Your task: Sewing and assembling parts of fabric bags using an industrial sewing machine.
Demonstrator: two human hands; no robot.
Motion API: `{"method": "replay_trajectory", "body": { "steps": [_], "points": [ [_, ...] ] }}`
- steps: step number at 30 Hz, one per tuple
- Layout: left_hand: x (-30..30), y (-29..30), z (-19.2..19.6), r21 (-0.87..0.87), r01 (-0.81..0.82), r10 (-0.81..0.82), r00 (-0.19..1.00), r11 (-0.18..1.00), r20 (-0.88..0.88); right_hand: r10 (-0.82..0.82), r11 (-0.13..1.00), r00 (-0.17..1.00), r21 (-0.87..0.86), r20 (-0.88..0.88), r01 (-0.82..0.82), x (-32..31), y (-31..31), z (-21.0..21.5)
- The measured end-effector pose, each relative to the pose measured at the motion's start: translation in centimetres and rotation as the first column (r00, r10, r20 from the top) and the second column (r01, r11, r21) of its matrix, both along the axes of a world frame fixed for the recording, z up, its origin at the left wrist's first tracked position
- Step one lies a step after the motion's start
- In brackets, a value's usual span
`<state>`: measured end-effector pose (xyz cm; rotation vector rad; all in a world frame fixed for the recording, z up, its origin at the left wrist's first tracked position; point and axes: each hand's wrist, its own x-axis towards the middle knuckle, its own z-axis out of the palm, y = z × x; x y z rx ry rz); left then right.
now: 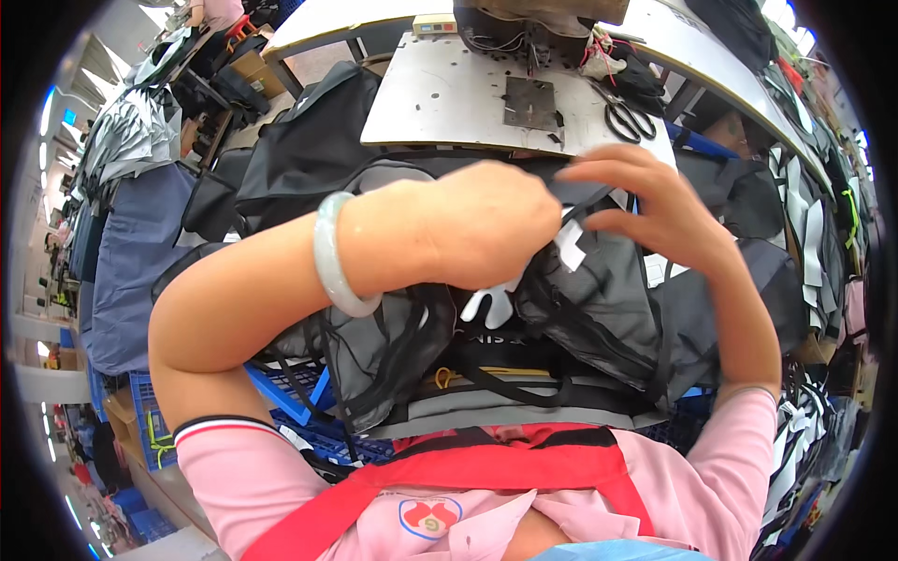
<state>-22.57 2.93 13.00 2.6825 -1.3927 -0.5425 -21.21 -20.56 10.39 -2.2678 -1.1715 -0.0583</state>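
Observation:
A dark grey and black bag (599, 299) with mesh panels and black straps lies across my lap, up against the sewing table's near edge. Over its upper middle, my left hand (496, 224) is closed with the knuckles up; what its fingers grip is hidden beneath it. My right hand (655, 201) is just to the right, slightly blurred, thumb and fingers curved and apart with nothing plainly between them. Between the two hands are a dark strap (582, 193) and a small white tag (569, 245). White strips (490, 305) show under my left hand.
Ahead stands a white sewing table (430, 103) with a sewing machine (533, 28) and black-handled scissors (629, 120). Black fabric pieces (309, 140) are heaped at left, beside a blue-grey cloth (140, 262). A blue crate (290, 393) stands low at left. Cut pieces hang at right.

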Motion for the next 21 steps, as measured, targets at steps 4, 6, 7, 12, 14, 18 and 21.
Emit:
{"method": "replay_trajectory", "body": {
  "steps": [4,6,7,12,14,18,21],
  "points": [
    [2.7,0.6,0.0,-0.060,-0.188,0.182,0.979,0.980,-0.094,0.015,0.996,0.893,-0.069,-0.450,-0.052,3.8,2.8,-5.9],
    [3.8,3.6,-3.6,-0.182,-0.213,0.197,0.975,0.960,-0.103,-0.032,0.983,0.936,-0.178,-0.349,-0.033,3.7,2.9,-6.0],
    [4.3,4.8,-5.2,-0.316,-0.225,0.195,0.973,0.922,-0.126,-0.124,0.974,0.901,-0.223,-0.416,0.031,3.3,2.7,-5.6],
    [5.0,4.3,-6.6,-0.514,-0.503,0.353,0.861,0.694,-0.365,-0.150,0.988,0.834,-0.055,-0.530,0.143,4.8,0.4,-4.8],
    [6.2,3.5,-6.2,-0.581,-0.524,0.380,0.852,0.623,-0.361,-0.214,0.975,0.812,-0.071,-0.542,0.210,5.9,-0.1,-3.6],
    [10.1,2.0,-6.2,-0.613,-0.524,0.447,0.846,0.591,-0.291,-0.353,0.929,0.818,-0.070,-0.453,0.362,8.3,-0.1,-3.7],
    [13.1,0.4,-8.0,-0.640,-0.590,0.481,0.797,0.493,-0.365,-0.366,0.916,0.782,-0.044,-0.505,0.400,11.4,-1.6,-5.9]
  ]
}}
